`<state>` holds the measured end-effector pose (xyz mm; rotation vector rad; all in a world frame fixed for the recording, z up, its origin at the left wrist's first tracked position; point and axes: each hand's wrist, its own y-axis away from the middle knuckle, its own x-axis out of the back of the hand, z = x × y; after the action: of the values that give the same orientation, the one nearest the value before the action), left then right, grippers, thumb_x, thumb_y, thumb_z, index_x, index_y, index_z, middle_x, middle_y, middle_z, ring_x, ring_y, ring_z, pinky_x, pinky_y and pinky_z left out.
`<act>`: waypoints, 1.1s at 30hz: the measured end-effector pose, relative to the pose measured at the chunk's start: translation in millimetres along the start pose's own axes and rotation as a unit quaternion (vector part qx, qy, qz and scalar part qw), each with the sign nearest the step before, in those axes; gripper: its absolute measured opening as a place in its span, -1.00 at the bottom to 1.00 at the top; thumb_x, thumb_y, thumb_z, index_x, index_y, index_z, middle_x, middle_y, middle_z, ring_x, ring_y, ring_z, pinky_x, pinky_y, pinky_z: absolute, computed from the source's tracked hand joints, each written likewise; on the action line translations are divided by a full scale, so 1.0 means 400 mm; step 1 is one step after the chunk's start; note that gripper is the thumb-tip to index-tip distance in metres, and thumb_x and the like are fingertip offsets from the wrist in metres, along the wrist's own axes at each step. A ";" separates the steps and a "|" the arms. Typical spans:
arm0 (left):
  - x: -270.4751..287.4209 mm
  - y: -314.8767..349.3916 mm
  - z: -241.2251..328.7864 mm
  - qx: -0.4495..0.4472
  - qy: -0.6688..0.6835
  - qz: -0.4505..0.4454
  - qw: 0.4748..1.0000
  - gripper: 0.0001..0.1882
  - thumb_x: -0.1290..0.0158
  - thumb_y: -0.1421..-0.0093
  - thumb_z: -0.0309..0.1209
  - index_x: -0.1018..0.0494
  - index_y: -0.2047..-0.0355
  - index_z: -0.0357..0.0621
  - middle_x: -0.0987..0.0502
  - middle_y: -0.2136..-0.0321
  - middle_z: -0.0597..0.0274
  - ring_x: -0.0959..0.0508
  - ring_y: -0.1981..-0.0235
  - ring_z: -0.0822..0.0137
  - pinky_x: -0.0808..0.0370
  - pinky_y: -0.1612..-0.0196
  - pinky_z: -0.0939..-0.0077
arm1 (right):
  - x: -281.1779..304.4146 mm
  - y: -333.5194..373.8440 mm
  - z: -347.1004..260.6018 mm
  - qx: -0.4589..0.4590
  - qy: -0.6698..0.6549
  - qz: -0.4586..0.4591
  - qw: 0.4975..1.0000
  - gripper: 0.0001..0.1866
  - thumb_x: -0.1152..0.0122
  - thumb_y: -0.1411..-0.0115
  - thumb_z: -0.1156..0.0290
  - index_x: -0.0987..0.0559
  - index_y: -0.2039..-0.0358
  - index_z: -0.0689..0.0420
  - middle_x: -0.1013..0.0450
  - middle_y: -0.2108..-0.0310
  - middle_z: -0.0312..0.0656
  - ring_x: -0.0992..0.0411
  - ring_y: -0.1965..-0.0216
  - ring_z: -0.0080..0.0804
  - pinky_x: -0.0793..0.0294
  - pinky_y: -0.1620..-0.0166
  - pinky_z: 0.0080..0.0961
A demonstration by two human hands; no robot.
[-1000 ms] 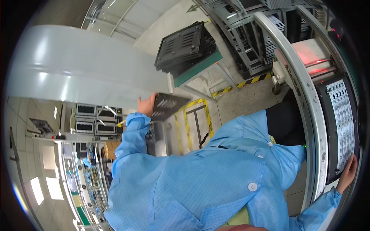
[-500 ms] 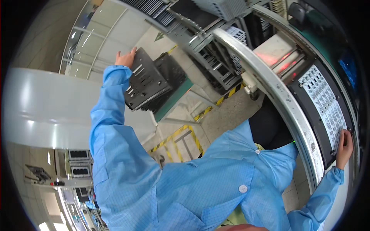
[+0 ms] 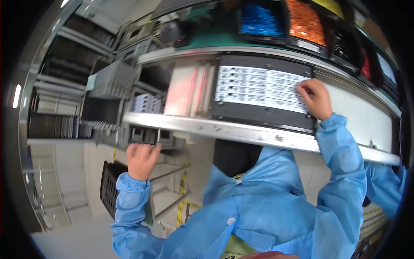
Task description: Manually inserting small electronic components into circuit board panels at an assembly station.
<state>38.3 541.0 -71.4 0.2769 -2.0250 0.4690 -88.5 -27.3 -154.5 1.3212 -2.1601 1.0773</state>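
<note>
A black carrier plate lies between the rails in front of me, with a white circuit board panel on it. Small dark parts sit in a column near the panel's left end. My right hand is at the panel's right end, thumb and fingers pinched together; whatever may be between them is too small to make out. Out to the left, in front of the metal rail, my left hand is raised with fingers loosely bent and apart, holding nothing. Below it stand black slotted plates.
The metal front rail runs between me and the carrier. Bins of blue parts and orange parts line the back. Grey racks stand at the left. Another blue sleeve shows at the right edge.
The view has swung round, bringing the rails and carrier across the front. My left hand has left the stack of black plates and come toward the rail. My right hand stays at the panel's end.
</note>
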 end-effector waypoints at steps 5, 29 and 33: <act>-0.084 -0.343 0.114 -0.086 0.104 0.158 0.978 -0.62 -0.21 -0.02 -0.47 -0.66 0.09 0.07 -0.53 0.36 0.52 -0.55 0.32 0.48 -0.31 -0.04 0.31 | 0.035 -0.013 -0.031 0.005 0.018 -0.005 1.000 -0.88 -0.36 -0.22 0.49 -0.65 0.24 0.21 -0.54 0.35 -0.12 -0.50 0.39 -0.27 -0.49 0.31 -0.43; -0.252 -0.604 0.171 0.086 0.256 0.294 0.917 -0.78 -0.28 0.00 -0.68 -0.61 0.51 0.01 -0.45 0.44 0.30 -0.43 0.28 0.15 -0.35 0.13 0.26 | 0.337 -0.398 0.428 -0.336 -0.160 0.087 0.924 -0.68 -0.22 -0.39 0.45 -0.58 -0.10 0.31 -0.62 0.10 -0.19 -0.61 0.18 -0.45 -0.63 0.08 -0.54; -0.254 -0.599 0.167 0.093 0.255 0.290 0.918 -0.78 -0.28 -0.02 -0.68 -0.62 0.52 0.02 -0.46 0.43 0.29 -0.44 0.28 0.14 -0.37 0.16 0.26 | 0.357 -0.381 0.398 -0.377 -0.311 0.152 0.859 -0.68 -0.15 -0.45 0.43 -0.51 -0.14 0.31 -0.59 0.07 -0.19 -0.59 0.14 -0.50 -0.63 0.10 -0.67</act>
<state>125.9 296.3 -139.0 -0.3258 -1.5183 0.9945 -13.7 -272.8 -98.1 1.0202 -2.8632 -0.2371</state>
